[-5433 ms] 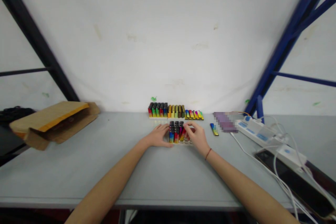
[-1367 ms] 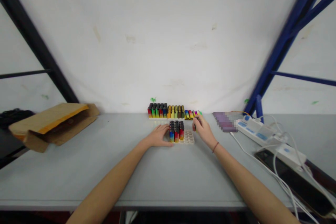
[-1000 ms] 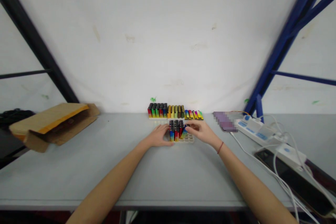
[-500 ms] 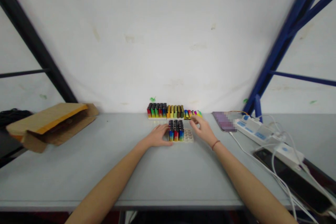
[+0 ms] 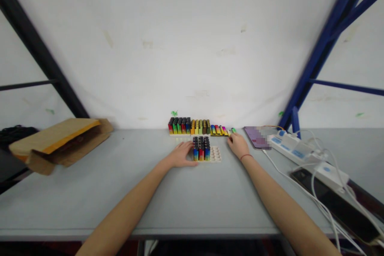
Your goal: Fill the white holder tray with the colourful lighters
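Observation:
My left hand (image 5: 181,155) grips the left end of a white tray (image 5: 215,156), thumb along the front edge and fingers beside the lighters. Several black-topped lighters (image 5: 201,151) in blue and red stand upright in this tray; the holes at its right end are bare. My right hand (image 5: 238,145) rests on the table behind and right of the tray, its fingers closed on a green lighter (image 5: 233,130) that is partly hidden. Left of those fingers, loose colourful lighters (image 5: 219,130) lie in a row near the wall.
Behind the tray stand a block of black-topped lighters (image 5: 179,126) and a block of yellow ones (image 5: 200,127). At left lies an open cardboard box (image 5: 60,140). A purple phone (image 5: 256,137), a white power strip (image 5: 309,158), cables and a dark phone (image 5: 333,204) occupy the right.
My right hand has moved right, from above the loose lighters to their right end, and lower to the table. My left hand and the tray have stayed put.

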`<state>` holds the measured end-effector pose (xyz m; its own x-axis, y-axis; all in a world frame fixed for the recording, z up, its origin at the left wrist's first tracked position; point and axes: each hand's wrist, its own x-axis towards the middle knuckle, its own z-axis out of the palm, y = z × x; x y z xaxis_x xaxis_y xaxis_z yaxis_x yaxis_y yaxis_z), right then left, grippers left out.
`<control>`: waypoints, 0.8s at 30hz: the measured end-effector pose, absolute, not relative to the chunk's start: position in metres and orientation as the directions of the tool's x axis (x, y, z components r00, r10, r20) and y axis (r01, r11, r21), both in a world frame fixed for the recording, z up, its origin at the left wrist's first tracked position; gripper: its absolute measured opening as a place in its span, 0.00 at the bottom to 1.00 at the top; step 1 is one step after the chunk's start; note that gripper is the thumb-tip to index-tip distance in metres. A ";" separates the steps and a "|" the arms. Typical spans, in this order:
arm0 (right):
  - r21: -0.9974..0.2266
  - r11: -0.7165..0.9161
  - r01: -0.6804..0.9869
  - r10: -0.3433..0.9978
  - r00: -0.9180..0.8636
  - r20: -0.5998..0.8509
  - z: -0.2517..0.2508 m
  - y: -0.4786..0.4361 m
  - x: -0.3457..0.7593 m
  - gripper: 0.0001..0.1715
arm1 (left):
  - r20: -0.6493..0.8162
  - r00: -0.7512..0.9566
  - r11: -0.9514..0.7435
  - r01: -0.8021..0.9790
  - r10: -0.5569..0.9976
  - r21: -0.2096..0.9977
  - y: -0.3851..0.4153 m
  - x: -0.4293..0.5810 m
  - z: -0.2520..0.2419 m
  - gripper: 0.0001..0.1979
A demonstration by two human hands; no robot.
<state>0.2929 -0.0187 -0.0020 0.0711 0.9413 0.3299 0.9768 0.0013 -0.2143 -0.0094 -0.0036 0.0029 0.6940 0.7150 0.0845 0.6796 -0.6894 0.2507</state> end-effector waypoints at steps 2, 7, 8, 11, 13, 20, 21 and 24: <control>-0.215 -0.039 0.976 0.942 0.108 0.318 0.004 -0.023 0.291 0.16 | 0.084 0.694 -0.689 0.680 0.715 0.249 -0.004 -0.010 0.003 0.47; -0.201 -0.130 0.971 0.955 0.177 0.238 0.015 -0.032 0.287 0.14 | 0.070 0.689 -0.684 0.693 0.721 0.227 -0.004 -0.009 0.004 0.47; -0.184 -0.159 0.970 0.961 0.195 0.196 0.017 -0.033 0.286 0.15 | 0.068 0.688 -0.683 0.695 0.723 0.225 -0.004 -0.008 0.004 0.47; -0.138 -0.208 0.968 0.972 0.221 0.082 0.019 -0.036 0.286 0.17 | 0.069 0.688 -0.683 0.695 0.723 0.226 -0.004 -0.008 0.005 0.46; -0.137 -0.213 0.967 0.974 0.222 0.051 0.019 -0.037 0.287 0.18 | 0.076 0.693 -0.689 0.688 0.717 0.230 -0.004 -0.009 0.004 0.46; -0.268 -0.183 0.946 0.978 0.202 0.044 0.018 -0.037 0.290 0.18 | 0.105 0.697 -0.698 0.673 0.709 0.244 -0.002 -0.011 0.000 0.46; -0.344 -0.140 0.929 0.983 0.173 0.067 0.018 -0.037 0.291 0.17 | 0.104 0.697 -0.698 0.674 0.709 0.243 -0.002 -0.011 0.000 0.47; -0.634 0.082 0.769 0.977 0.065 0.204 0.014 -0.034 0.286 0.16 | 0.093 0.696 -0.695 0.679 0.711 0.236 -0.001 -0.011 -0.001 0.47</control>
